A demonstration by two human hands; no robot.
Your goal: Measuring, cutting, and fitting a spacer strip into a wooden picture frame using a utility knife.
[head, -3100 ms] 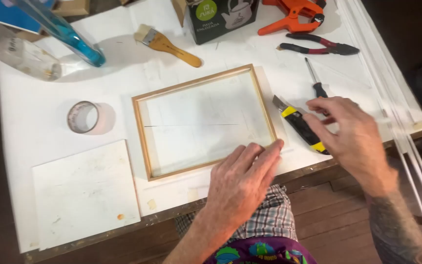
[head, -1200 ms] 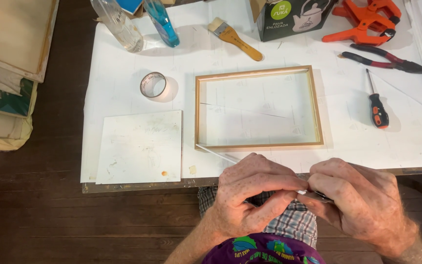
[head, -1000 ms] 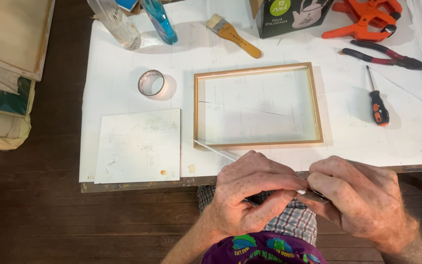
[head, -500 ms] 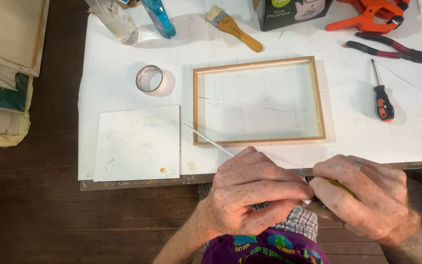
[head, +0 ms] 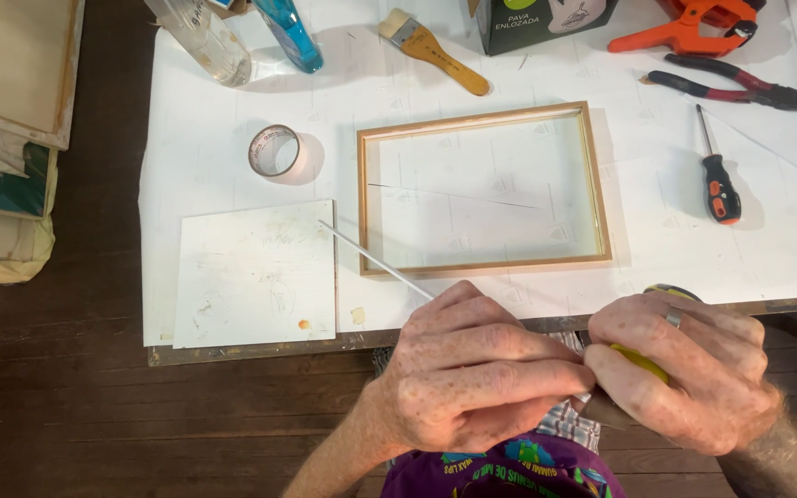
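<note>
My left hand is closed around a thin white strip that slants up and left over the table edge. My right hand grips a yellow and black utility knife, its blade end meeting the strip between my two hands, over my lap. Just beyond my hands, a light wooden frame lies flat on the white tabletop. Most of the knife is hidden by my fingers.
A white board lies at the near left, a tape roll above it. A screwdriver, pliers, an orange clamp, a brush, bottles and a dark box line the far side. Stacked canvases sit at left.
My right hand picked the knife up off the table and both hands came together below the table edge on the strip. The strip's far end has swung left, over the white board's corner.
</note>
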